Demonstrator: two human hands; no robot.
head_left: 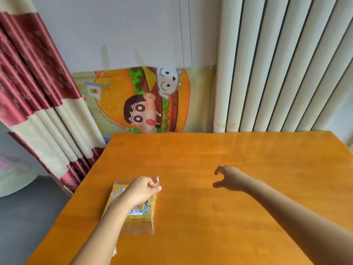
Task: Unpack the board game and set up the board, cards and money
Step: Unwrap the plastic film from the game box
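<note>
A flat yellow board game pack point(142, 211) in a clear plastic bag lies on the orange wooden table point(219, 155), near its left edge. My left hand point(140, 189) lies over the pack and pinches the bag's far right corner between thumb and fingers. My right hand point(228, 178) hovers over the bare table to the right of the pack, thumb and fingers spread in a loose curve, holding nothing. The pack's contents are hidden inside the bag.
A cartoon burger poster point(145, 100) leans on the wall behind the table. A red and cream curtain point(38, 92) hangs at the left, a white radiator point(282, 64) at the right. The table's left edge runs close beside the pack.
</note>
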